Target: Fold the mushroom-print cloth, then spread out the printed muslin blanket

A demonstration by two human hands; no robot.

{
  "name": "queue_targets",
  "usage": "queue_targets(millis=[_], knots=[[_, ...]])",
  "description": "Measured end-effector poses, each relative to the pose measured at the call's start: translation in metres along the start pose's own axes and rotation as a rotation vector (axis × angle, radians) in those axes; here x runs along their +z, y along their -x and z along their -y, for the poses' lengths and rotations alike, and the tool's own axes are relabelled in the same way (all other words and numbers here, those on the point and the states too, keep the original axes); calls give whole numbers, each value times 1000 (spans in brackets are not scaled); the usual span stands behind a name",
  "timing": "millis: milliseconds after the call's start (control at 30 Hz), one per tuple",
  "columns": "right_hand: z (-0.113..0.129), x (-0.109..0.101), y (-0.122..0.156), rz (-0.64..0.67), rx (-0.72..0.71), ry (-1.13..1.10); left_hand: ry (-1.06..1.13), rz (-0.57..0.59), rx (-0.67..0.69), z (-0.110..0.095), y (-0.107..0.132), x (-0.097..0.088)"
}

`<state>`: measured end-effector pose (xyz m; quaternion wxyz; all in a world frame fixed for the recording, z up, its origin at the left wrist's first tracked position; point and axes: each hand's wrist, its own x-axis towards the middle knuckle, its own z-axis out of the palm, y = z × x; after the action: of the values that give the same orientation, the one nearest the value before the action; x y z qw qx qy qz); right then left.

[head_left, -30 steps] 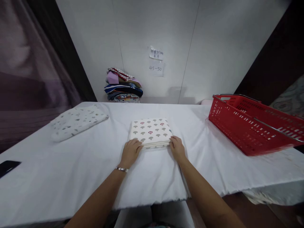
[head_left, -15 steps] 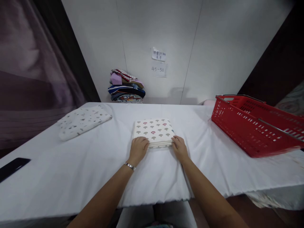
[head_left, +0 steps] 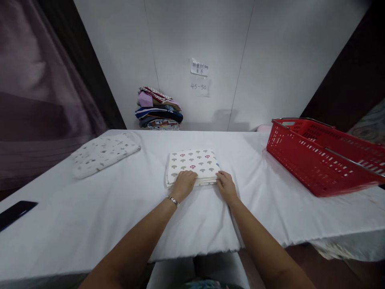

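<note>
A folded, rectangular white mushroom-print cloth point(head_left: 194, 160) lies at twelve o'clock on the white-draped counter point(head_left: 255, 188); the left hand point(head_left: 184, 184) grips its six-o'clock edge, the right hand point(head_left: 227, 186) its five-o'clock corner; even tension should square the layers.

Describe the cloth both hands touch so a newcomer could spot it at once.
On the white-covered table, between the red basket and the other patterned cloth, lies a folded cloth. The left hand and right hand touch its near edge. Its rows of mushroom shapes, mostly grey, a few red, set it apart.
</note>
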<state>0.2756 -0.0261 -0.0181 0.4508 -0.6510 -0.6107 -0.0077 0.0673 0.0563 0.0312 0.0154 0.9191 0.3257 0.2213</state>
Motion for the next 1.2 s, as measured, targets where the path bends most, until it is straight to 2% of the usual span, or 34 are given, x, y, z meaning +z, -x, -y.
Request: queue_targets(millis=[200, 400, 867, 1200], knots=[[0, 0, 0, 4, 9, -4, -41, 21, 21, 3, 0, 4], [-1, 1, 0, 10, 12, -8, -63, -12, 80, 3, 2, 6], [1, -1, 0, 5, 23, -21, -164, 66, 107, -4, -8, -1], [-1, 0, 0, 8, 22, -10, -139, 28, 122, -8, -5, 2]])
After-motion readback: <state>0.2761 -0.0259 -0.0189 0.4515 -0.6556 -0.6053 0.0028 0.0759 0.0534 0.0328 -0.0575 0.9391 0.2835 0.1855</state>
